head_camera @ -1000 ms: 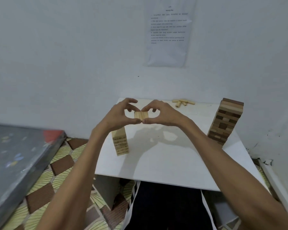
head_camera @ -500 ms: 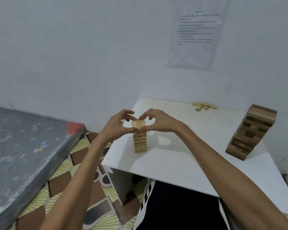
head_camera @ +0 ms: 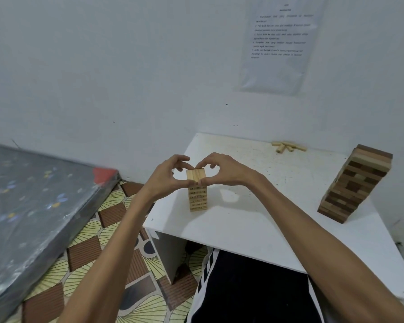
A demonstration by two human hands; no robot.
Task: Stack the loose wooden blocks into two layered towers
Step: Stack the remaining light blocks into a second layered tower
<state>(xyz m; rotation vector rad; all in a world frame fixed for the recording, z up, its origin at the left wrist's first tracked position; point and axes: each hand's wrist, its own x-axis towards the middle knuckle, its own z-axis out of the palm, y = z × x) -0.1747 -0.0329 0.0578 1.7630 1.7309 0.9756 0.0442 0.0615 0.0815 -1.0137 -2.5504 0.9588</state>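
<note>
At the far left, a grey mattress [head_camera: 33,194] in clear plastic lies on a floor [head_camera: 91,229] of yellow fan shapes and brown squares. A seated person reaches both bare arms forward over a small white table [head_camera: 254,224] pushed into the corner of a white room.

The left hand [head_camera: 167,180] curls its thumb and forefinger around the left side of a layer [head_camera: 196,175] of pale wooden blocks, pinching it. The layer sits directly at the top of the pale tower [head_camera: 198,197], a narrow stack standing upright near the table's left front corner. The thumbs hide the join, so I cannot tell whether the layer rests on the tower or hangs just above it. The right hand [head_camera: 224,172] mirrors the left, pinching the layer's right side, with the two hands' fingertips almost meeting.

Black shorts [head_camera: 254,287] with white stripes show beneath the table's near edge. A few loose blocks [head_camera: 287,146] lie in a small heap at the back edge. Above them, a printed sheet [head_camera: 280,43] hangs on the wall. At the right, well apart from the hands, stands the dark tower [head_camera: 355,183], taller and wider, in mixed brown shades.
</note>
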